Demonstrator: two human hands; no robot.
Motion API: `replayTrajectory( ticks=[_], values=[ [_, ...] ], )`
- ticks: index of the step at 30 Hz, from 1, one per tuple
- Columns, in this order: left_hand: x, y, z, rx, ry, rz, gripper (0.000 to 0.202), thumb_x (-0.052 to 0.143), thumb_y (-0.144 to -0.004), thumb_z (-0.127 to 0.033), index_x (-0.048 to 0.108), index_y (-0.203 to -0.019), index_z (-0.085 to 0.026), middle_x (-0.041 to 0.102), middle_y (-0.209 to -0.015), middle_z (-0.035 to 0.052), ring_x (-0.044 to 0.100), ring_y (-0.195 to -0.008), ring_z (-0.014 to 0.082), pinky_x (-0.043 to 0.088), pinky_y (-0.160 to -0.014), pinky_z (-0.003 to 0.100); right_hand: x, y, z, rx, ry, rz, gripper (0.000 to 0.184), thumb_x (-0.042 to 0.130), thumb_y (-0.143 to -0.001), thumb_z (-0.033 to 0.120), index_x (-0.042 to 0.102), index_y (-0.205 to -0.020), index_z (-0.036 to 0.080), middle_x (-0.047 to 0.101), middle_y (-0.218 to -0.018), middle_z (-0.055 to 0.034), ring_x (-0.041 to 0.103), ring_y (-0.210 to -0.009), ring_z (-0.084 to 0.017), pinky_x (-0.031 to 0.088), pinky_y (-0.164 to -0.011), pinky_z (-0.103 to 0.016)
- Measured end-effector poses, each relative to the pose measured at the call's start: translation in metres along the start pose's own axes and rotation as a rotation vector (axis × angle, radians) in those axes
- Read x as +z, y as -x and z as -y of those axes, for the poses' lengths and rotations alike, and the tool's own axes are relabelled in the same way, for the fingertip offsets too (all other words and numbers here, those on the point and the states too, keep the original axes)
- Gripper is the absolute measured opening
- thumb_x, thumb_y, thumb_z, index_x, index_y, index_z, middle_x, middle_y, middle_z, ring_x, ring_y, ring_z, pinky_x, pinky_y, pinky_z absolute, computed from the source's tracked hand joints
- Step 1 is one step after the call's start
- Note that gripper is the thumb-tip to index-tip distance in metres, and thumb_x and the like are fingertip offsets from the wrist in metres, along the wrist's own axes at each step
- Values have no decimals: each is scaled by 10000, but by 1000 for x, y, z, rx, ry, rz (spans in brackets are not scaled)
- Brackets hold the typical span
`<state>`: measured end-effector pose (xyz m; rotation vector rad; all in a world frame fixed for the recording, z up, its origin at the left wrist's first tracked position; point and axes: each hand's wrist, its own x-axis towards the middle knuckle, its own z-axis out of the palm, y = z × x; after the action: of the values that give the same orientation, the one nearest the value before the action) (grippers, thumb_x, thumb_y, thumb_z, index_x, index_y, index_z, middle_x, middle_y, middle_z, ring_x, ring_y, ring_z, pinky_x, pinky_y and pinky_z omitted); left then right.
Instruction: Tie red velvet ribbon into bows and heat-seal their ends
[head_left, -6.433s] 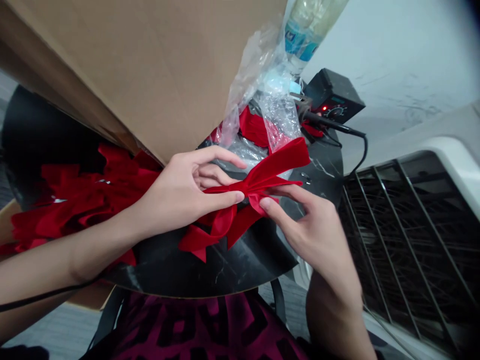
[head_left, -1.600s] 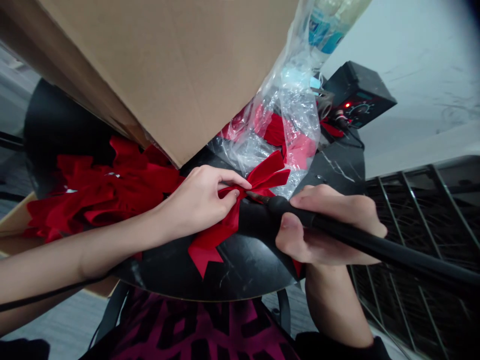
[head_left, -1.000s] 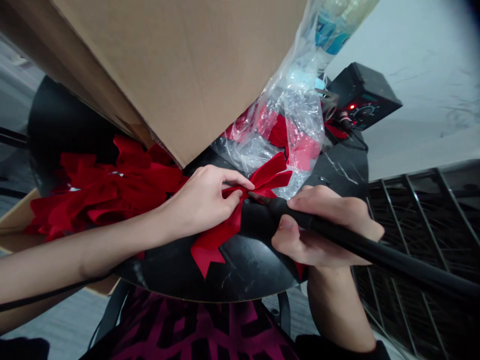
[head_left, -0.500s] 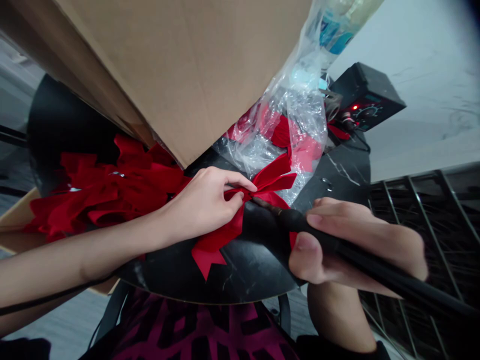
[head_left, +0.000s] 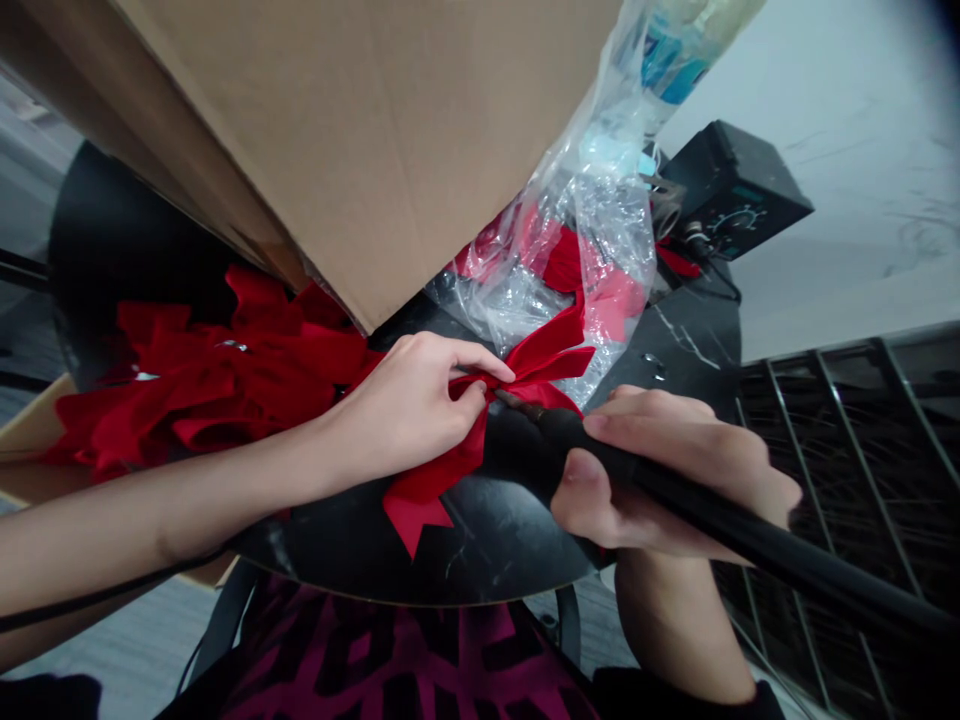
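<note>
Near the middle of the view, the person's left hand (head_left: 401,410) is pinching the knot of a red ribbon bow (head_left: 544,365) between thumb and fingers, and the bow is lying on a round black marble-patterned table (head_left: 480,540), its tails trailing toward 7 o'clock. The right hand (head_left: 645,480) is clamped around the black handle of a soldering iron (head_left: 720,530) coming in from 4 o'clock, and the iron's thin tip (head_left: 510,398) is pointing at the knot, so close that I cannot tell whether it is touching the ribbon. The hands are apart, with the knot and the tip between them. A heap of more red bows (head_left: 210,400) is sitting at 9 o'clock, under the edge of a tilted cardboard box (head_left: 300,130) filling 11 o'clock. A clear plastic bag (head_left: 592,230) with red ribbon inside is bulging at 1 o'clock, below a plastic bottle (head_left: 675,50), and a black soldering station (head_left: 735,190) is sitting at 2 o'clock. A metal grille (head_left: 840,480) is showing at 4 o'clock, and the person's magenta-and-black patterned clothing (head_left: 405,650) is showing at 6 o'clock
</note>
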<state>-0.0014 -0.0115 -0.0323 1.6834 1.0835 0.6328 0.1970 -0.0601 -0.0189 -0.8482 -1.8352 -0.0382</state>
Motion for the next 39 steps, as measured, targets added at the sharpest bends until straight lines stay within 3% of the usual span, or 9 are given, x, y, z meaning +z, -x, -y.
replayTrajectory(
  ticks=[5,9,22,25,39],
  values=[
    [0,0,1,14,-30,-6,328,597,-915,-144,831,-1138,-200,842,-1047,47,804,-978,236,655,-923,329,0,2,3,115,-29,46,214,740,-780,95,663,-945,209,648,-678,28,685,-592,-167,579,-551,-321],
    [0,0,2,20,-24,-4,328,598,-917,-150,833,-1140,-203,840,-1035,41,804,-943,225,654,-923,329,1,3,0,40,-78,50,212,749,-790,107,661,-946,220,613,-648,33,640,-542,-157,530,-491,-320],
    [0,0,2,-3,4,-4,360,592,-909,-144,833,-1167,-213,837,-1070,43,802,-991,236,645,-961,363,-5,5,-10,89,-112,188,196,779,-768,173,674,-924,228,651,-680,24,644,-551,-140,554,-531,-304],
    [0,0,2,3,-1,-3,369,588,-909,-139,832,-1174,-218,838,-1065,42,803,-974,237,645,-966,377,-6,5,-10,71,-90,168,201,808,-770,183,666,-911,212,671,-692,28,664,-568,-136,561,-562,-296],
    [1,-1,4,22,-5,-12,353,587,-913,-135,834,-1151,-222,839,-1041,29,805,-973,223,654,-946,349,-6,-3,-9,49,-116,234,216,770,-774,108,661,-929,212,671,-688,23,660,-561,-133,537,-523,-285]
  ],
)
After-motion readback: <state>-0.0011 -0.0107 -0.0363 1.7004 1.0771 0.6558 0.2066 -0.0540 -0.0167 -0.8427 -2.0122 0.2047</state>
